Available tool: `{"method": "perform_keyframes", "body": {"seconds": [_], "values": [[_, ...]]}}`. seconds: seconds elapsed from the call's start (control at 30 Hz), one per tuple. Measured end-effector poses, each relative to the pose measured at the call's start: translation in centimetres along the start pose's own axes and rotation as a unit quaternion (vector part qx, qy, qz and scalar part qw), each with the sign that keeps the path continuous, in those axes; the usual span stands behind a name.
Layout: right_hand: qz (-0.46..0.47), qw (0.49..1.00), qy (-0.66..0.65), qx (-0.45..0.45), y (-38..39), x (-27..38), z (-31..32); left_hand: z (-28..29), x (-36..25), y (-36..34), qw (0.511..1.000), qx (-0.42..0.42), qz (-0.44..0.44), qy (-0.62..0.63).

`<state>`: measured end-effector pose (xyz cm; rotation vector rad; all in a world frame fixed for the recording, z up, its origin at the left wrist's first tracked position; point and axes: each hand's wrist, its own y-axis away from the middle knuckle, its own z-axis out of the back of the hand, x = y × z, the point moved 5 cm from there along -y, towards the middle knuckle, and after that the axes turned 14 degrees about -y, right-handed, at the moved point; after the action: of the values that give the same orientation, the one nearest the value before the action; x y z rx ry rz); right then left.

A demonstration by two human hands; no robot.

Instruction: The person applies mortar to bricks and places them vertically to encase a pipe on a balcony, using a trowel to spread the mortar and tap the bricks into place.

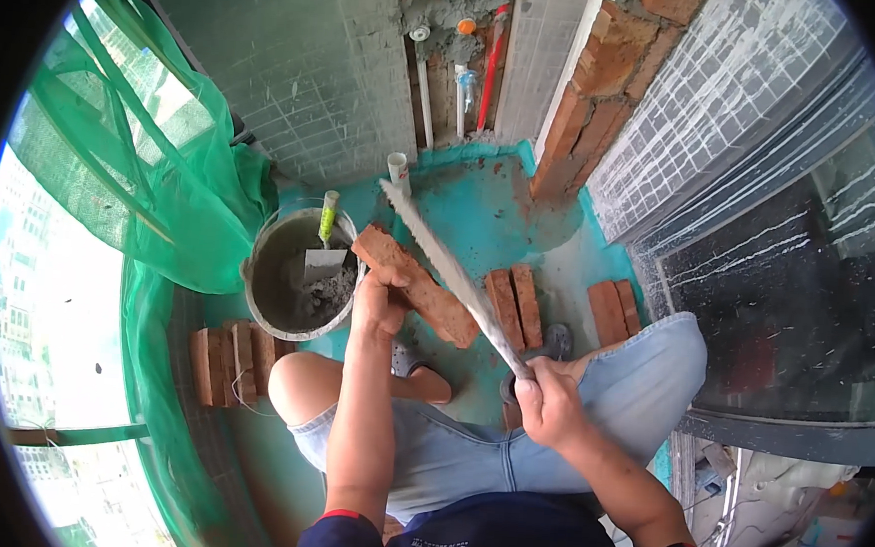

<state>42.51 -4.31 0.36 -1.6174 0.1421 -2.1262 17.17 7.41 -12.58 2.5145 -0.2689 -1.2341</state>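
My left hand [384, 298] is closed around the near side of a red brick [422, 288], which it holds tilted in the air beside the bucket's rim. In my right hand [553, 406] is a long, narrow, blade-like tool [448, 266], pale grey and crusted, pointing up and away to the left. Its tip lies beyond the brick, and its exact kind cannot be made out. Left of the brick stands a round bucket [256, 297] with grey mortar [333, 295] in it. A trowel [325, 257] with a yellow-green handle rests in the bucket.
Bricks stand in pairs on the green-coated floor [471, 210]: one pair [514, 306] ahead, another [612, 312] to the right. Several more bricks [230, 363] stand behind the bucket. A brick column [599, 93], pipes [492, 71], green netting [183, 178] and a dark glass panel [777, 294] surround me.
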Motion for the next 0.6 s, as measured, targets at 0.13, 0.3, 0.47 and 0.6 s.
{"method": "perform_keyframes", "body": {"seconds": [0.13, 0.3, 0.47, 0.6], "values": [[-0.085, 0.992, 0.09, 0.038, 2.7, -5.0, -0.9, -1.3, -1.5, 0.5, 0.999, -0.006, 0.033, 0.014], [-0.14, 0.987, 0.073, 0.019, 2.3, -5.0, -0.8, 1.0, -1.8, 0.7, 0.992, -0.09, -0.035, -0.085], [-0.005, 1.0, -0.005, 0.001, 2.0, -2.2, -0.4, 1.1, -2.0, 0.9, 0.995, -0.092, 0.008, -0.042], [-0.195, 0.968, 0.145, 0.058, 3.8, -8.5, -1.3, -1.3, -3.4, 1.9, 0.997, -0.055, -0.024, -0.049]]}}
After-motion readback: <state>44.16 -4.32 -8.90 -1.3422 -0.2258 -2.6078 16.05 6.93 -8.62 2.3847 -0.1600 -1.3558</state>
